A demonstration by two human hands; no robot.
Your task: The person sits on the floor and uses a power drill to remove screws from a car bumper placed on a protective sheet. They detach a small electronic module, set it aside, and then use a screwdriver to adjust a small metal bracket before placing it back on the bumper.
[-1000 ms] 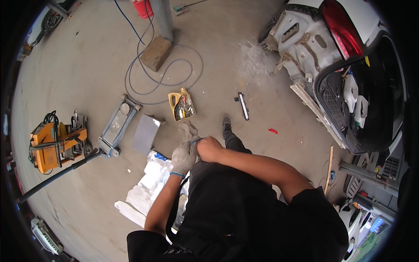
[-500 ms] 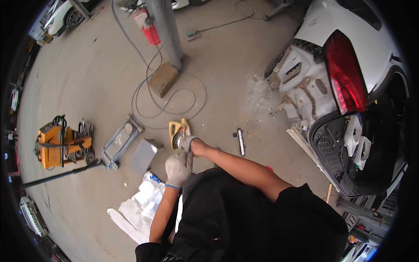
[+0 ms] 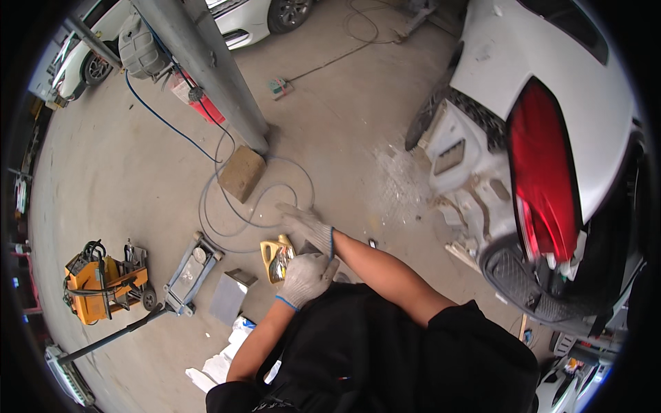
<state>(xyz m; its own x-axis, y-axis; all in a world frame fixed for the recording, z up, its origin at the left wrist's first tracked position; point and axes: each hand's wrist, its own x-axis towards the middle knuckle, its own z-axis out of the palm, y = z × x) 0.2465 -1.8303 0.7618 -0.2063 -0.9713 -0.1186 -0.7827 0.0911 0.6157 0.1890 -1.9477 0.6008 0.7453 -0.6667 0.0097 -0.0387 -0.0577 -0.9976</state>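
Note:
Both of my hands wear pale grey knit work gloves with blue cuff edges. My right hand [image 3: 308,227] reaches out ahead of me, fingers stretched and a little blurred. Just below its wrist, my left hand [image 3: 308,279] is closed, its fingertips at the blue cuff of the right glove. Exactly how those fingers grip the cuff is partly hidden. Beyond my left hand, on the floor, stands a yellow jug [image 3: 273,256] with a handle and a colourful label; my left glove covers part of it.
A blue-grey floor jack [image 3: 187,279], a grey box [image 3: 228,297] and an orange wheeled machine [image 3: 103,286] lie left. A hose [image 3: 301,165] coils beside a block [image 3: 242,173] and a post [image 3: 217,76]. On the right stands a white car [image 3: 585,131] with a red tail light [image 3: 544,165].
My right hand has moved forward and straightened its fingers inside its glove. My left hand stays close to its wrist. The view has tilted up, showing more of the post and cars.

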